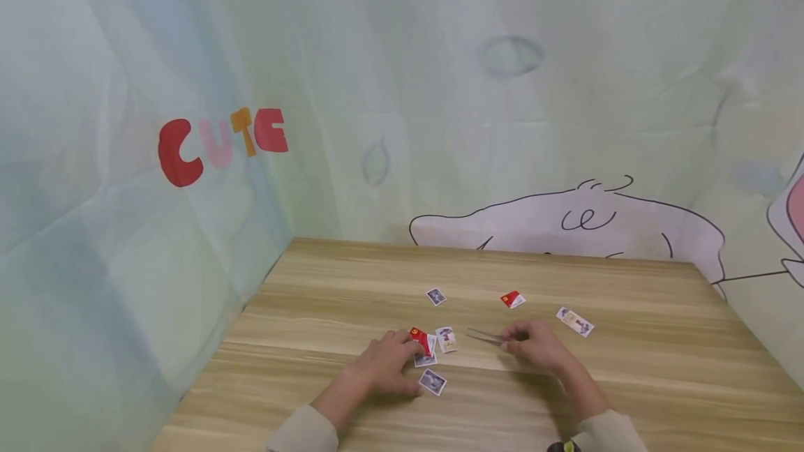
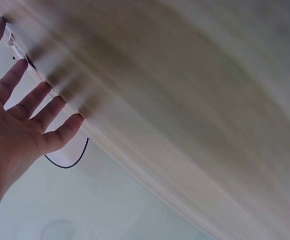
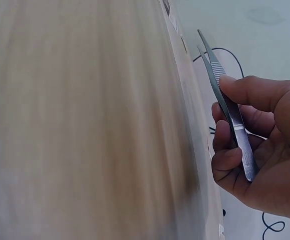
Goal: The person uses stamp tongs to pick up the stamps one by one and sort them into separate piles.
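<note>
Handling these thin paper pieces well calls for a light touch: the right hand (image 1: 537,347) pinches the tweezers (image 3: 232,112) between thumb and fingers, their 2 tips apart, and a shallow approach at an edge should be least likely to crease the paper. The left hand (image 1: 388,363), fingers spread, is at the red-and-white piece (image 1: 419,337), left of the beige piece (image 1: 447,340), though whether its fingertips press down is hard to tell. No container shows; the pieces lie directly on the wooden table (image 1: 352,284).

Seven visible cards (image 1: 433,381) — two red, three grey, two pale — one pair of tweezers (image 3: 238,131), two hands (image 1: 388,363) (image 1: 539,346), one table (image 1: 352,277)
</note>
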A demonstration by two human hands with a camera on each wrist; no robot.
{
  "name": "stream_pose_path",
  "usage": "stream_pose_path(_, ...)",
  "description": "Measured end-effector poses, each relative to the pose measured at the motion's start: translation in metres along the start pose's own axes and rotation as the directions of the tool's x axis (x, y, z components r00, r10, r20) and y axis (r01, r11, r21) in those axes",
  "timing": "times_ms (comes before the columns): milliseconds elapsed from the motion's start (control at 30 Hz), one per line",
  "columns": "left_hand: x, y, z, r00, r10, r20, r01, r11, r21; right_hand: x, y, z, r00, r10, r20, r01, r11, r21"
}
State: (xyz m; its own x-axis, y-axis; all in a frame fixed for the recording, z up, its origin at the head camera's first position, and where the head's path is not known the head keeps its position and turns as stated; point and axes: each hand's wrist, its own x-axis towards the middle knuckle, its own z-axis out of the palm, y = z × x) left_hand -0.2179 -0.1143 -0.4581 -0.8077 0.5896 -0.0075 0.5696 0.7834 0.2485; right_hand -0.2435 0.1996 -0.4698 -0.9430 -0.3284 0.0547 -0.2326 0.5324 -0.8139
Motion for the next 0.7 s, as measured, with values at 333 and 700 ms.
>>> stream_pose_path(333,0.001,-0.001,0.001,1.0,0.002,0.002,-0.002,1.0,0.004,0.005,-0.009,0.007,0.999,-0.029,0.022,0.028,1.0,0.011)
stream_pose_path(700,0.001,0.0,0.001,1.0,0.008,-0.011,-0.008,1.0,-0.003,0.011,-0.011,0.016,0.998,-0.042,0.048,0.041,0.998,0.037)
